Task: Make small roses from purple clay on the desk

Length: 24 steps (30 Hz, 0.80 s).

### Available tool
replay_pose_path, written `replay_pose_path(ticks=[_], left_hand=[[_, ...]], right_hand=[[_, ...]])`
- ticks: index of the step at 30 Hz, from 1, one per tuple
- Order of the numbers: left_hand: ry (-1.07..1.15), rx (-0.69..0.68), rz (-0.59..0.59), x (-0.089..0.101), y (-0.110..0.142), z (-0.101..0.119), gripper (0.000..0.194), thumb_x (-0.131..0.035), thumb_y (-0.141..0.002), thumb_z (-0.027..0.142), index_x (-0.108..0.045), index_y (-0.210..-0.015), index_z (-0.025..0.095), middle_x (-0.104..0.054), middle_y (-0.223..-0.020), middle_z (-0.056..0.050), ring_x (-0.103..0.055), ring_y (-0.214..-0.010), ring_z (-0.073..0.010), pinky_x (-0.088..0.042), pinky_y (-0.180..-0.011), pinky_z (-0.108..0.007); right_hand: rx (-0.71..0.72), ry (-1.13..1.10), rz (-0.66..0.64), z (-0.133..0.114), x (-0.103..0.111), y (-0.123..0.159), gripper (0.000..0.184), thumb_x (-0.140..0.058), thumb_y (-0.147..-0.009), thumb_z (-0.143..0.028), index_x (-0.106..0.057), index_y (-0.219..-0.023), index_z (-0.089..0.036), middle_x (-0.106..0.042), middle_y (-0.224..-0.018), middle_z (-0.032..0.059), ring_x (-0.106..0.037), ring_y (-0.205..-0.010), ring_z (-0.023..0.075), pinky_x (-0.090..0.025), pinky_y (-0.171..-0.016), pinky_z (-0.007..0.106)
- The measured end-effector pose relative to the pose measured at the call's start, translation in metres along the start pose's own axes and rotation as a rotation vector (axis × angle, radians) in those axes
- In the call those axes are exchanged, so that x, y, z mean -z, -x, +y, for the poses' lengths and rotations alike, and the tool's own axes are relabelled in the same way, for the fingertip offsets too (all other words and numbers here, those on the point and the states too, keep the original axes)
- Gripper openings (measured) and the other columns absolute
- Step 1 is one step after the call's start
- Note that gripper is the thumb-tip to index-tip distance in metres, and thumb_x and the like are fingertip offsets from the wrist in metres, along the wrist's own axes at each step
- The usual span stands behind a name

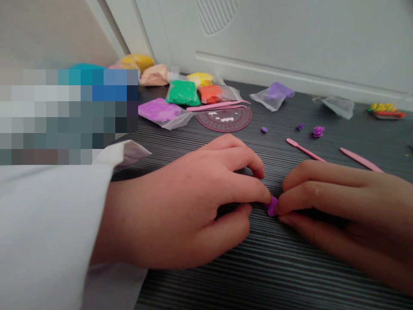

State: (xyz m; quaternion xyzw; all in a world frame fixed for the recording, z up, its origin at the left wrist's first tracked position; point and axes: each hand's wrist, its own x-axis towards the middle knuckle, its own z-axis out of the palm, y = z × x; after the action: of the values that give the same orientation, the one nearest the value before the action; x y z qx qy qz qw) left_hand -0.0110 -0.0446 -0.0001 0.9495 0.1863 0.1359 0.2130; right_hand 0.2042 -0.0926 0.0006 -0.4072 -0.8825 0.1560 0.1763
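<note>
A small piece of purple modelling clay is on the dark ridged table between my hands. My right hand comes in from the right and pinches the clay's right side between thumb and fingertips. From the left, my left hand reaches over the table, its index fingertip touching the clay's upper left edge. The left thumb stays apart from that finger, and the other fingers are curled and spread. Beyond the hands sit a small purple clay ball, a tiny purple lump and a crinkled magenta clay piece.
Two pink modelling tools lie behind my right hand. A round protractor-like disc holds white bits, beside pink tweezers. Bagged clay, including a green pack and purple packs, lines the back before a white panel.
</note>
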Motion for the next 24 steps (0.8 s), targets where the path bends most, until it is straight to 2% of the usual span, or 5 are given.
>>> replay_pose_path(ticks=[7, 19, 24], left_hand=[[0.004, 0.007, -0.007, 0.0004, -0.0024, -0.0010, 0.024, -0.046, -0.081, 0.014, -0.064, -0.095, 0.023, -0.052, -0.111, 0.000, -0.043, -0.107, -0.0129, -0.031, -0.097, -0.022], [-0.012, 0.030, 0.047, -0.0007, 0.0012, 0.0010, 0.025, -0.045, -0.081, 0.013, -0.062, -0.097, 0.021, -0.053, -0.109, -0.001, -0.043, -0.107, -0.0130, -0.032, -0.097, -0.022], [-0.009, 0.025, 0.058, -0.0013, 0.0008, 0.0005, 0.024, -0.047, -0.080, 0.011, -0.063, -0.095, 0.021, -0.054, -0.107, 0.000, -0.044, -0.106, -0.0125, -0.033, -0.096, -0.021]], right_hand=[[-0.002, 0.023, 0.003, 0.0008, -0.0002, -0.0003, 0.019, -0.047, -0.081, -0.018, -0.062, -0.082, -0.028, -0.060, -0.083, -0.0041, -0.057, -0.075, 0.0115, -0.041, -0.060, 0.024], [0.009, 0.032, 0.024, 0.0008, -0.0008, -0.0026, 0.015, -0.049, -0.081, -0.021, -0.063, -0.081, -0.027, -0.063, -0.082, -0.0023, -0.060, -0.079, 0.0140, -0.043, -0.059, 0.024], [0.011, 0.044, 0.025, 0.0006, -0.0001, -0.0039, 0.018, -0.047, -0.083, -0.020, -0.064, -0.082, -0.026, -0.062, -0.082, -0.0015, -0.059, -0.075, 0.0129, -0.043, -0.060, 0.024]])
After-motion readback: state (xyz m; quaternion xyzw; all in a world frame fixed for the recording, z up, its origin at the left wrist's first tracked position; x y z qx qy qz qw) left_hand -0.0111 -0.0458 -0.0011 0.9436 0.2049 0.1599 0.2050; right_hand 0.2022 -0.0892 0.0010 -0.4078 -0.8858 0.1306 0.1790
